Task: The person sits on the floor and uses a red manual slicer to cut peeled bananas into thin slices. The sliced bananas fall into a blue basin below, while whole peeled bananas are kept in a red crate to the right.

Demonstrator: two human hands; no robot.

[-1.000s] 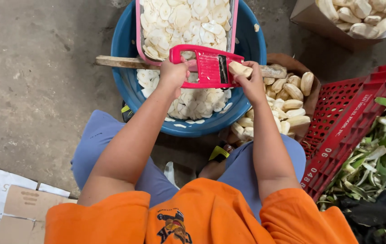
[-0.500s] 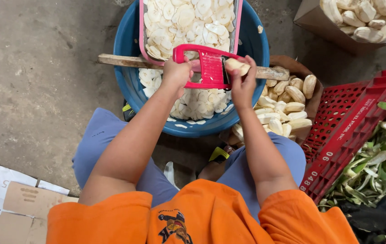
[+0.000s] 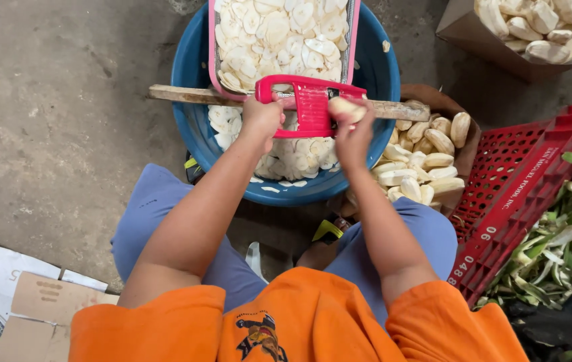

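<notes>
A red slicer (image 3: pixel 311 100) lies across a wooden stick (image 3: pixel 178 94) over a blue basin (image 3: pixel 195 134) full of pale slices. My left hand (image 3: pixel 260 119) grips the slicer's left handle. My right hand (image 3: pixel 353 131) presses a peeled pale banana (image 3: pixel 345 107) against the slicer's right side. A pink strainer (image 3: pixel 282 33) heaped with slices rests on the basin's far part.
A brown basket (image 3: pixel 463 144) of peeled bananas sits right of the basin. A red crate (image 3: pixel 520 194) holds green peels at the right. A cardboard box (image 3: pixel 500 53) with more peeled bananas is at top right. Flattened cardboard (image 3: pixel 11 295) lies at bottom left.
My right hand has slid the banana leftward along the slicer, closer to its middle. The left hand keeps its hold on the handle.
</notes>
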